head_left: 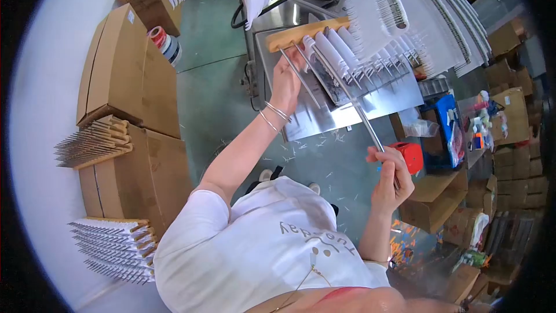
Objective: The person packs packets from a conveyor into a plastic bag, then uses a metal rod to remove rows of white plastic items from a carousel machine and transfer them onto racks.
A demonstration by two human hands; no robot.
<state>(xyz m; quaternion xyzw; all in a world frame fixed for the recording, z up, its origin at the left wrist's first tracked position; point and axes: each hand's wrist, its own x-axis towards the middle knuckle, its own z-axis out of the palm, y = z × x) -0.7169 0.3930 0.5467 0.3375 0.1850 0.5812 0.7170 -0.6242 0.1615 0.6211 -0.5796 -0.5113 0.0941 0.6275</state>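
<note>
My right hand [389,178] is closed around the near end of a long metal rod [368,120]. The rod slants up and left toward a wooden bar [284,39] that has several thinner metal rods [301,76] fixed in it. Just below the bar, my left hand [286,84] has its fingers bent beside the end of a row of white stacked pieces [329,52]. Its fingertips are partly hidden, so what they grip cannot be made out. The white pieces sit in rows on the bar's rods, above a shiny metal table [399,97].
Long rows of white pieces [370,8] hang at the upper right. Cardboard boxes [124,69] stand on the left, carrying wooden racks of metal rods [98,142]. A red container [410,156] and blue crate [449,130] are at right. Small white bits litter the green floor [202,98].
</note>
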